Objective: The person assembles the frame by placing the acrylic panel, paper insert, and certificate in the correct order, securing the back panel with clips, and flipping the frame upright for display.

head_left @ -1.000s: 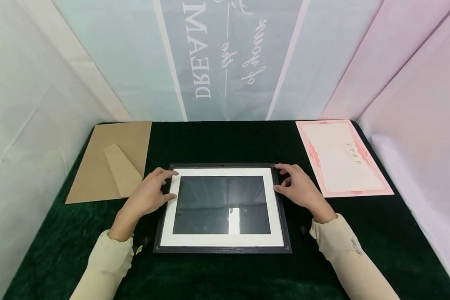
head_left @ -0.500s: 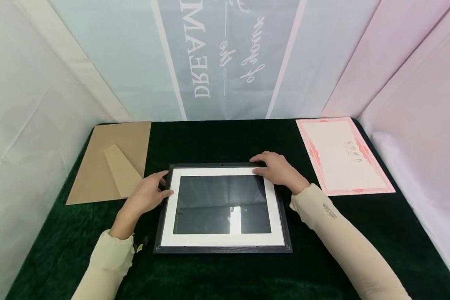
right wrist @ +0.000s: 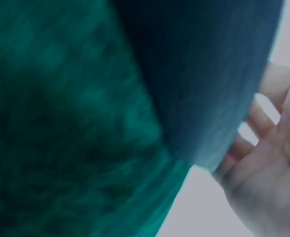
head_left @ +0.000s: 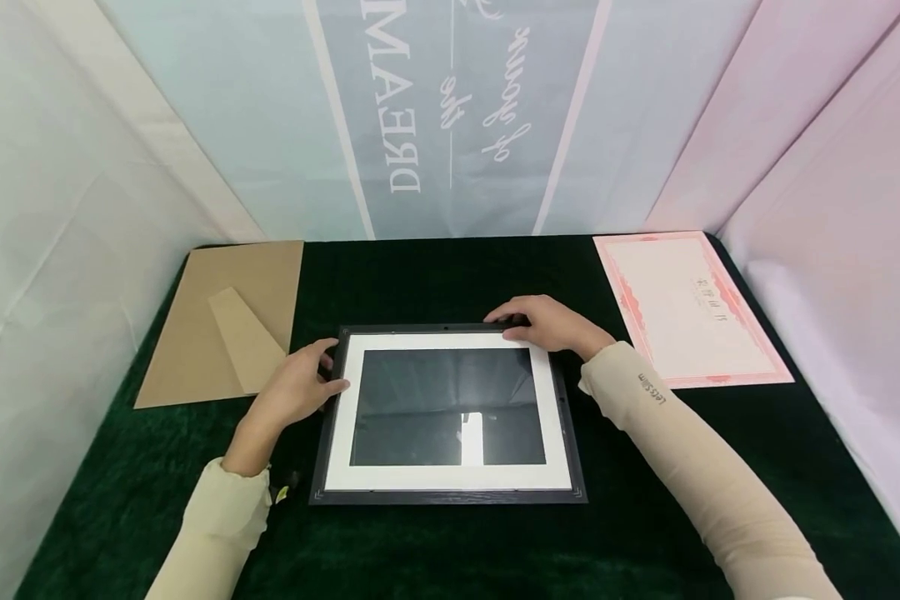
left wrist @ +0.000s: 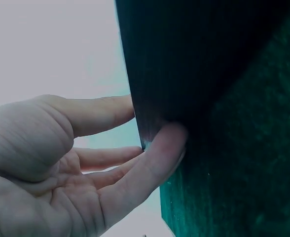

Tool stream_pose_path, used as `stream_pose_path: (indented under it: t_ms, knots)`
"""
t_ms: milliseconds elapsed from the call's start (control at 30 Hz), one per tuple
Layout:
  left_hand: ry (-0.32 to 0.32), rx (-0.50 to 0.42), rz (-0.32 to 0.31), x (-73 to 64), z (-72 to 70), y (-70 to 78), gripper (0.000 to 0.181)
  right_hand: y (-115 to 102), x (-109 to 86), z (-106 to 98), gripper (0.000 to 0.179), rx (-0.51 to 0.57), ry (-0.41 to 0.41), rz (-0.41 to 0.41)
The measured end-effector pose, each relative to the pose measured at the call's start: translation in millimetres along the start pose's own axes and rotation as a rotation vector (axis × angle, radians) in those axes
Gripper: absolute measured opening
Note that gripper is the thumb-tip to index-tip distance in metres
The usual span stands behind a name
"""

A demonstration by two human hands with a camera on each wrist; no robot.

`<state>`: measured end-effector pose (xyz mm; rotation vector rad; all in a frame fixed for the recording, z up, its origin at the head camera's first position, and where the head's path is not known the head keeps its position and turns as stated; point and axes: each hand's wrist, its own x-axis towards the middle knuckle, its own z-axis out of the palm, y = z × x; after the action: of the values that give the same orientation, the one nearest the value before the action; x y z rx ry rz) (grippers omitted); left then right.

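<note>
A dark picture frame (head_left: 448,498) lies flat on the green cloth, with a white mat (head_left: 450,477) around a glossy dark pane (head_left: 450,408) inside it. My left hand (head_left: 288,392) holds the frame's left side near the far corner. In the left wrist view its thumb (left wrist: 105,112) meets the frame's upper edge, and one fingertip lies against the side wall. At the far right corner, my right hand (head_left: 551,325) grips the far edge, thumb over the mat and fingers reaching behind. The right wrist view shows the frame's dark side (right wrist: 209,84) beside that hand, partly blurred.
A brown backing board (head_left: 172,350) with a stand flap (head_left: 243,337) lies at the left. On the right is a pink-bordered sheet (head_left: 690,317) with printed characters. Behind the cloth-covered table (head_left: 450,550) hangs a pale blue curtain (head_left: 270,108) with white lettering.
My right hand has moved from the frame's right side to its far edge near the corner. The left hand has drawn back slightly from the mat to the frame's left side.
</note>
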<state>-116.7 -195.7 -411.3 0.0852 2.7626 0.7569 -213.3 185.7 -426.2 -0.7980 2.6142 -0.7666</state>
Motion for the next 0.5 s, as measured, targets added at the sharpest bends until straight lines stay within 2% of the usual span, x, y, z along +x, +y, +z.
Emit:
stream_pose_path:
  t_ms: [100, 200, 500]
  knots:
    - [-0.013, -0.019, -0.010, 1.0, 0.7, -1.2, 0.071, 9.1, 0.9, -1.2, 0.035, 0.039, -0.020, -0.018]
    - [-0.024, -0.033, -0.012, 1.5, 0.6, -2.2, 0.073, 12.9, 1.9, -1.4, 0.033, 0.028, -0.021, -0.048]
    - [0.024, -0.041, -0.045, 8.0, 1.7, 1.6, 0.072, 9.8, 0.6, 1.3, 0.026, -0.057, 0.072, -0.088]
